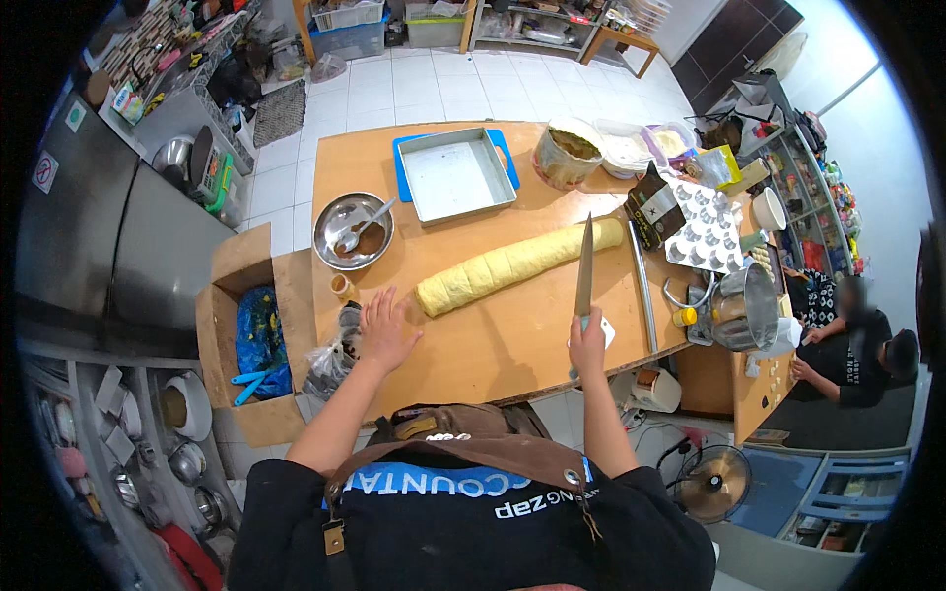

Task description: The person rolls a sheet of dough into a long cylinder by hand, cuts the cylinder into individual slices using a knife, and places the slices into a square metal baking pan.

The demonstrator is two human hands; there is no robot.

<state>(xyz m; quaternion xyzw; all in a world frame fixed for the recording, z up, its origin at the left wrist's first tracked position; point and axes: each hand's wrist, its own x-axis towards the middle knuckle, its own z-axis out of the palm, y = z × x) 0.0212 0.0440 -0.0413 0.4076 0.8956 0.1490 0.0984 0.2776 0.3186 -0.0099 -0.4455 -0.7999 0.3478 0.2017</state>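
Note:
A long yellow dough roll [517, 263], scored into segments, lies diagonally across the wooden table [493, 345]. My right hand [588, 345] grips a long knife [584, 266] by its handle, blade pointing away, tip over the roll's right part. My left hand [384, 328] rests flat on the table with fingers spread, just left of the roll's near end. A rectangular metal baking pan [455, 175] sits on a blue board at the far side.
A steel bowl with a spoon and brown filling [353, 231], a round tub [567, 155], plastic containers [641, 145], a dark bag [653, 209], a metal rod [642, 286] and a pot [744, 307] crowd the table. A cardboard box [251, 335] stands left. A seated person [852, 350] is at right.

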